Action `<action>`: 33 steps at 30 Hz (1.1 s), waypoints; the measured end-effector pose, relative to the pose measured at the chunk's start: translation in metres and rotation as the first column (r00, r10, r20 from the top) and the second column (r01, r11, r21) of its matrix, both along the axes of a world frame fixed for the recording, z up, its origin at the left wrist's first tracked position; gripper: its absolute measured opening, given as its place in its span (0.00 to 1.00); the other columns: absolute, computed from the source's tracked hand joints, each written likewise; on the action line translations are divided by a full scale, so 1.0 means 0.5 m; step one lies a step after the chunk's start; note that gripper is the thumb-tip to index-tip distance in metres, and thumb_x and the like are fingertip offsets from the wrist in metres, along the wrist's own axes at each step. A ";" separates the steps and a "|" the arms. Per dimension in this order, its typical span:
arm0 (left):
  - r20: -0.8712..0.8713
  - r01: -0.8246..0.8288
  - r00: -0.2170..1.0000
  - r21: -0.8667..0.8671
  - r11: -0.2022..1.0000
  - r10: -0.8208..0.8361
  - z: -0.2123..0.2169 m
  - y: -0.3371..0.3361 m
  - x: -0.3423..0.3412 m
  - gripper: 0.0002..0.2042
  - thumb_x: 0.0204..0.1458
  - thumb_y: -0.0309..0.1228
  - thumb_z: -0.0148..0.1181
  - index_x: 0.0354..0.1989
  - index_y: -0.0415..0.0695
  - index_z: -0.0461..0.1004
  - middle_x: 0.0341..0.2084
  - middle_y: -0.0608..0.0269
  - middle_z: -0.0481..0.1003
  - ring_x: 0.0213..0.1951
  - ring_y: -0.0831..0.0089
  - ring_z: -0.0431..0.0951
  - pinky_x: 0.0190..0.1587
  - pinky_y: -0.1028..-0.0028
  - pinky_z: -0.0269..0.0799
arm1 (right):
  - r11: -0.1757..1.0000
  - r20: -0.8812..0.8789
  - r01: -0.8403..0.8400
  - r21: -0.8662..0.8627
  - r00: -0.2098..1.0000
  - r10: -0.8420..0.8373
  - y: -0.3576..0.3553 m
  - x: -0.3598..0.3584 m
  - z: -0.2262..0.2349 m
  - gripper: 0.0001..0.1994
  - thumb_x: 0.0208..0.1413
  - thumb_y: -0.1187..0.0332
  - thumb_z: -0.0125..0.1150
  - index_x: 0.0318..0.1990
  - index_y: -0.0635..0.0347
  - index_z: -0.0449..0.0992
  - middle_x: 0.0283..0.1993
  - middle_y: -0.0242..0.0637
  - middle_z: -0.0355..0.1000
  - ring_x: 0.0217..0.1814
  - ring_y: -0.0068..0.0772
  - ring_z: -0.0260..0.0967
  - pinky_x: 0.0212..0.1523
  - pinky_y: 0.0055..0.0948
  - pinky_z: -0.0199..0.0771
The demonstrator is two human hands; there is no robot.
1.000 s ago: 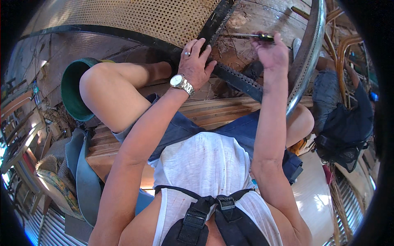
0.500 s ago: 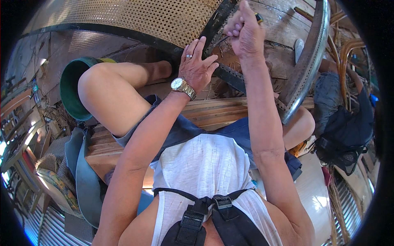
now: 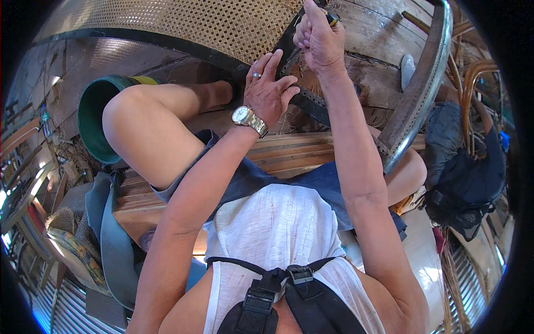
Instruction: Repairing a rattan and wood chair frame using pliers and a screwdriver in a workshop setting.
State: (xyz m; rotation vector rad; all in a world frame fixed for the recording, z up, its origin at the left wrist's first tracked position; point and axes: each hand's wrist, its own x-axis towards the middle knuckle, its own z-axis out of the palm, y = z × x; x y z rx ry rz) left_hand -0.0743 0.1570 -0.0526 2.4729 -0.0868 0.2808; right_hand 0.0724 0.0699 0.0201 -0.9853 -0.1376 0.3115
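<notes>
Frame: dark curved wooden chair frame (image 3: 311,103) w/ a row of small holes along its edge, lying across old grey wooden planks (image 3: 361,33) in front of me, just past my knees.
Cane panel: pale woven cane sheet w/ fine hole pattern (image 3: 183,22), set in the dark rim, upper left of view, touching the frame.
R hand: my right hand (image 3: 318,40) is fisted tight round a thin tool w/ black-and-yellow handle (image 3: 331,19); only the handle end shows, tip hidden by the fist. Hand sits above the frame's top end.
L hand: my left hand (image 3: 270,89) lies flat, fingers spread, palm down on the frame & panel edge; grips nothing. Ring on one finger, silver wristwatch (image 3: 248,118) at wrist.
Near: green plastic bucket (image 3: 92,119) beside my left knee; bent metal-looking hoop (image 3: 417,94) to the right, over my right knee.
Further: dark blue bag (image 3: 467,167) far right on floor.
</notes>
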 end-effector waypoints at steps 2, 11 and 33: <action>0.006 -0.004 1.000 0.001 1.000 0.004 -0.002 0.004 0.000 0.11 0.52 0.45 0.69 0.42 0.59 0.85 0.71 0.55 0.60 0.70 0.53 0.58 0.69 0.54 0.55 | 0.969 -0.116 0.082 -0.235 0.987 -0.111 0.007 -0.007 0.015 0.23 0.71 0.60 0.54 0.19 0.49 0.64 0.12 0.23 0.57 0.11 0.17 0.51 0.13 0.22 0.53; -0.024 0.015 1.000 0.004 1.000 -0.015 -0.007 0.002 0.001 0.11 0.53 0.45 0.66 0.40 0.56 0.85 0.69 0.56 0.61 0.71 0.56 0.56 0.72 0.54 0.50 | 0.824 0.322 0.167 -0.541 0.946 0.020 0.021 -0.074 0.001 0.18 0.64 0.67 0.60 0.21 0.64 0.66 0.19 0.20 0.57 0.24 0.11 0.54 0.22 0.22 0.56; -0.005 -0.001 1.000 -0.102 0.995 0.001 0.000 -0.002 0.017 0.18 0.46 0.44 0.74 0.43 0.51 0.80 0.70 0.58 0.63 0.69 0.55 0.63 0.66 0.55 0.57 | 0.768 -0.474 -0.629 -0.124 0.717 0.511 0.016 0.160 -0.146 0.18 0.66 0.52 0.59 0.28 0.52 0.66 0.16 0.26 0.58 0.12 0.22 0.50 0.12 0.27 0.49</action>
